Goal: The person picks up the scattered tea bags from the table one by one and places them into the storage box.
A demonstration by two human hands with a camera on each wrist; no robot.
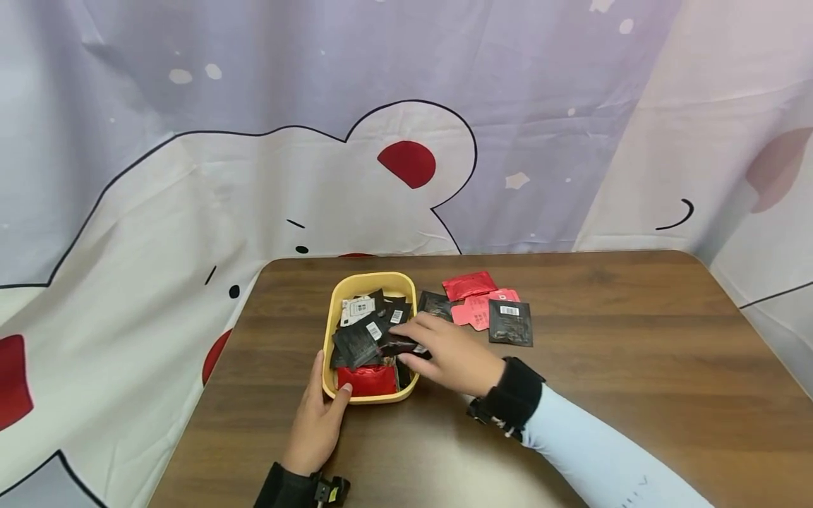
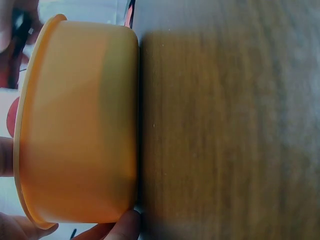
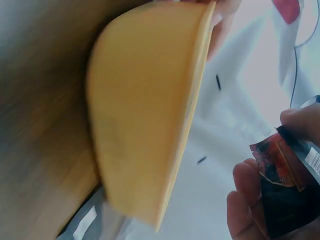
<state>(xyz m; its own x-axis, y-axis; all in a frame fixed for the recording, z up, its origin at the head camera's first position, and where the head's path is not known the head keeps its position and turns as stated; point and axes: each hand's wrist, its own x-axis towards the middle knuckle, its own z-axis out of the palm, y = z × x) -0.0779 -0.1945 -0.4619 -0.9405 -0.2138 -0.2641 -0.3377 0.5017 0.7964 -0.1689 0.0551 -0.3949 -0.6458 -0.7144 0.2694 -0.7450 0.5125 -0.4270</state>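
Observation:
My left hand [image 1: 314, 427] holds the near left side of a yellow plastic bin [image 1: 381, 400], thumb over the rim. The bin's smooth outer wall [image 2: 80, 125] fills much of the left wrist view. Inside lie several small packets: a red packet [image 1: 365, 381] in front, a black packet [image 1: 357, 343] and one with a white label [image 1: 358, 309]. Above the bin's right side, my right hand [image 1: 454, 353] pinches a black sachet [image 1: 395, 345]. The right wrist view shows this sachet's red printed panel [image 3: 282, 162] between thumb and fingers.
Right of the bin on the wooden table [image 1: 603, 339] lie a red packet [image 1: 468, 285], pink packets [image 1: 475, 312], a black packet [image 1: 511, 324] and another black packet [image 1: 435, 304] partly behind my right hand. A patterned curtain [image 1: 254, 183] hangs behind the table.

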